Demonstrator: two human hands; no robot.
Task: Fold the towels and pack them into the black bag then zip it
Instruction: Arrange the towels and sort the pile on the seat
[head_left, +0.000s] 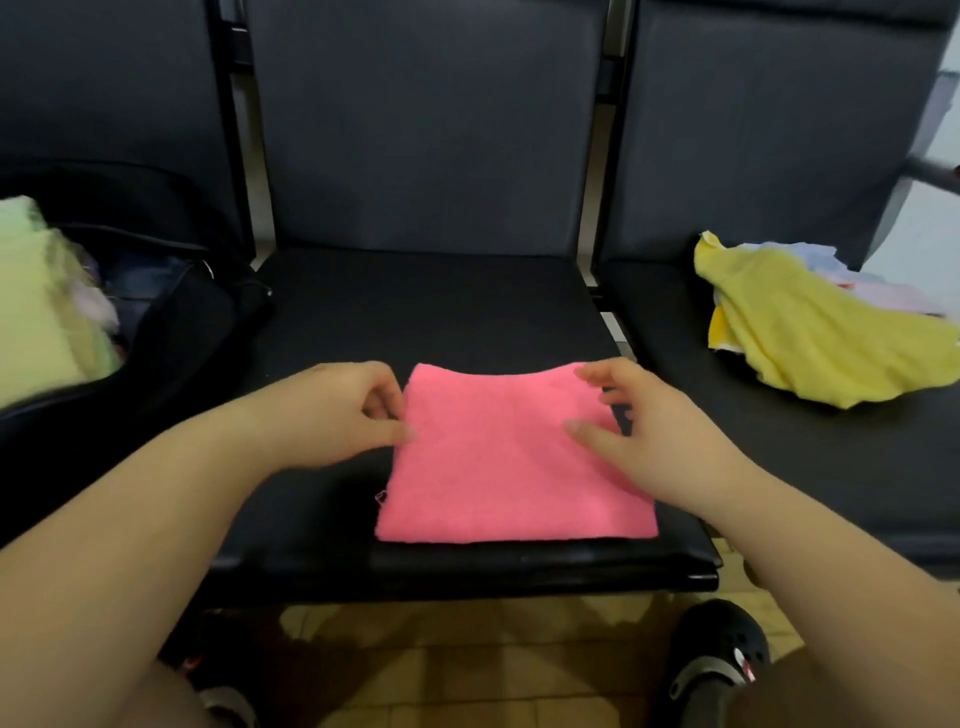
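A folded pink towel (498, 462) lies flat on the middle black seat (426, 306). My left hand (337, 410) is at its left edge, with thumb and fingers pinching the cloth there. My right hand (654, 431) is at the towel's right side, the thumb lying on the cloth and the fingers curled at the far right corner. The black bag (171, 332) stands open on the left seat, with pale green folded towels (41, 306) in it. A heap of unfolded towels, yellow on top (810, 338), lies on the right seat.
Three dark padded seats with tall backs stand in a row. Metal gaps separate them. Below the seat edge are a tan tiled floor and my black shoe (717, 660). A blurred object shows at the far right edge.
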